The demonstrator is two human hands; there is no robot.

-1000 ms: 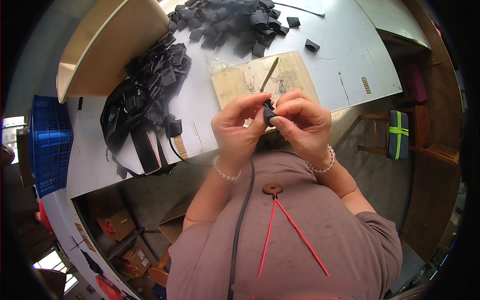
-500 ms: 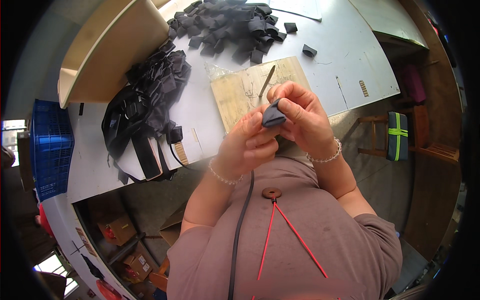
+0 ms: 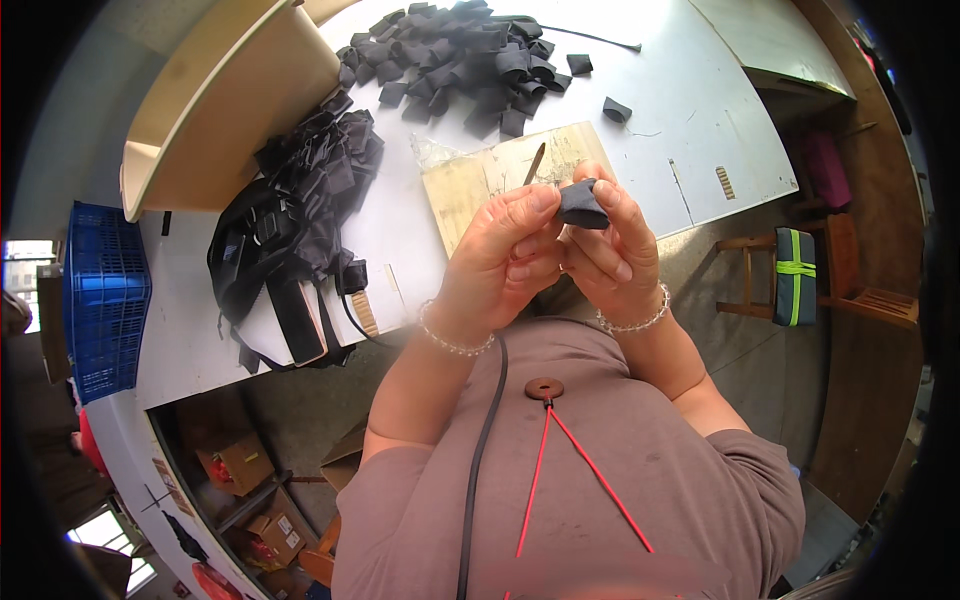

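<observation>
A small dark fabric loop (image 3: 583, 205) is pinched between my two hands, above the near edge of the table. My left hand (image 3: 510, 240) grips its left end with thumb and fingers. At its right end, my right hand (image 3: 618, 235) closes on it with the thumb along the side. Just beyond lies a worn wooden board (image 3: 470, 185), from which a thin metal spike (image 3: 536, 163) stands up at a tilt. Many similar dark fabric pieces (image 3: 450, 55) are heaped at the far side of the table.
Black straps with buckles (image 3: 270, 225) lie in a tangle at the left, beside a curved cream panel (image 3: 240, 110). A blue plastic crate (image 3: 105, 300) is at the far left. Two loose pieces, one a dark fabric piece (image 3: 616, 109), lie right of the heap. A wooden stool (image 3: 745, 275) stands right.
Both hands have turned the fabric loop, so it now lies more level and slightly farther right and away. The left hand has shifted up and right along with it.
</observation>
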